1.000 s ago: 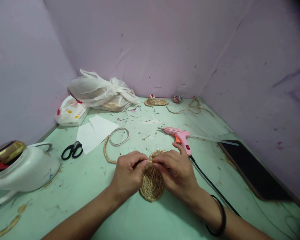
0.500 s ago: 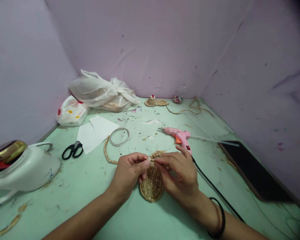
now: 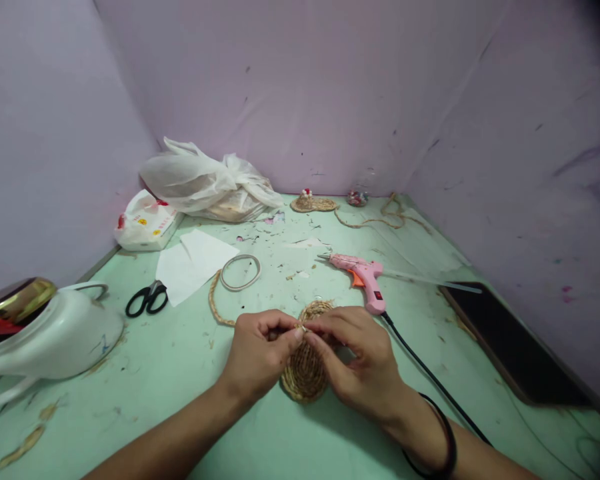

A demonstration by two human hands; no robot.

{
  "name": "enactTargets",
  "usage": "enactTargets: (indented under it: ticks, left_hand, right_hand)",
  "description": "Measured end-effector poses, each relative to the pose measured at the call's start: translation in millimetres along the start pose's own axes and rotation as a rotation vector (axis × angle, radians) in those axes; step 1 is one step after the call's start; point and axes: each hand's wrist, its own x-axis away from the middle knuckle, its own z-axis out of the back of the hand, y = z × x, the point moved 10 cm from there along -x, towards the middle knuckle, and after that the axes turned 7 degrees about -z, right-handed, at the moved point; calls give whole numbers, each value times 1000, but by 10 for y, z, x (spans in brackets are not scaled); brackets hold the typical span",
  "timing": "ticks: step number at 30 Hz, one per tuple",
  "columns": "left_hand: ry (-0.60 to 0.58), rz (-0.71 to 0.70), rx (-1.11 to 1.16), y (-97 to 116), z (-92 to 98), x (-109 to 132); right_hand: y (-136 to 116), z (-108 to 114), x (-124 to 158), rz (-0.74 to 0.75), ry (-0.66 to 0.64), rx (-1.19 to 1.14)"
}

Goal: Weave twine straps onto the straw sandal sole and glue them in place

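My left hand has its fingers pinched together on a small pale piece; just below, seemingly on the tabletop, is the woven straw sole, which I'd judge light, bendy, best gripped by its rim; my right hand pinches that piece too.

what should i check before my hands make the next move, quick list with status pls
1. Left hand and right hand meeting at the pale bit: ok.
2. What the pale bit is: cannot tell, too small.
3. Woven piece in view: ok, though the hands partly cover it.
4. Glue gun laid down, not held: ok.
5. Glue gun hot: cannot tell.
6. Black cable clear of the right forearm: not ok, it disappears behind it.
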Motion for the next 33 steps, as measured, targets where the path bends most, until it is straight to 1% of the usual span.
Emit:
enactTargets:
  ticks: [5,8,11,17,22,24,27,30,33]
  left_hand:
    - [-15,107,27,-145,-18,14]
    - [-4,138,48,-189,-23,24]
    - [-3,146,60,-189,-38,36]
    - [-51,141,83,-140,-69,34]
    - [-75,161,162,-174,-109,27]
    - [-61,176,233,-196,-127,32]
    - [-7,175,291,-190,-118,46]
    - [49,139,230,-139,-72,70]
    - [94,97,166,-99,-28,98]
  right_hand:
    - [84,-54,3,-118,-60,-65]
    - [127,-95,-5,-197,-117,-59]
    - [158,-112,2,-249,-148,-37]
    - [180,-99,27,-265,-137,-12]
    - [250,-125,52,-325,-120,-52]
    - [261,-156,64,-330,-126,-40]
    - [245,-150,73,-309,-88,-4]
    - [234,-134,79,-304,-56,-26]
    - [256,-154,82,-337,-63,-107]
